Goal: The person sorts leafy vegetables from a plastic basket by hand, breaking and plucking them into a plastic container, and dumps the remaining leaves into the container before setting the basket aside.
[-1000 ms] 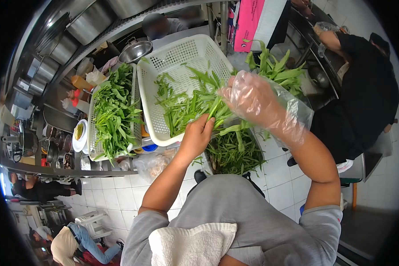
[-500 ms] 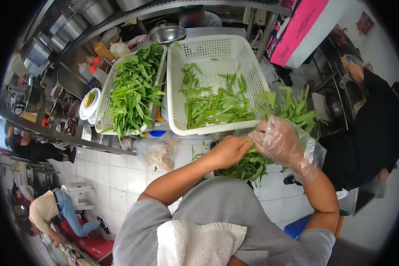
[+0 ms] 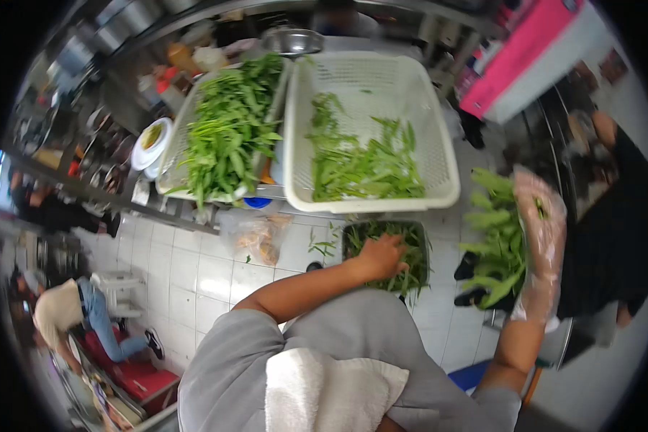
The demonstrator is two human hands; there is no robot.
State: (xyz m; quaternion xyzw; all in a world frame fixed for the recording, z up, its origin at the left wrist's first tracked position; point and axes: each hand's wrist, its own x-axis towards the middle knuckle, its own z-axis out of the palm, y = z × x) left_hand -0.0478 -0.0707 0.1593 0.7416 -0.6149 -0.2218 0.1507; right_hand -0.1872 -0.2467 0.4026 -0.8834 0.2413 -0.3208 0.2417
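My right hand [image 3: 541, 210], in a clear plastic glove, is out at the right and closed around a bunch of leafy greens [image 3: 495, 241]. The long leaves hang toward the left and down beside the wrist. Bare and with its fingers apart, my left hand [image 3: 383, 256] is over a dark bin [image 3: 425, 248] of leaves and stem pieces between my lap and the table. Its fingertips are close to the leaves; whether they touch is unclear. Beyond it stands a large white perforated basket [image 3: 445, 169] with cut stems and leaves [image 3: 367, 169] on its bottom.
A second white basket [image 3: 167, 176], heaped with leafy greens [image 3: 230, 122], stands left of the large one. A plastic bag [image 3: 255, 234] lies on the tiled floor. A person in black [image 3: 605, 237] stands close on my right. A metal bowl [image 3: 293, 42] sits at the back.
My hands have moved apart. The right swung out to the right with the bunch of leafy greens; the left dropped from the greens to the bin. The view shifted slightly.
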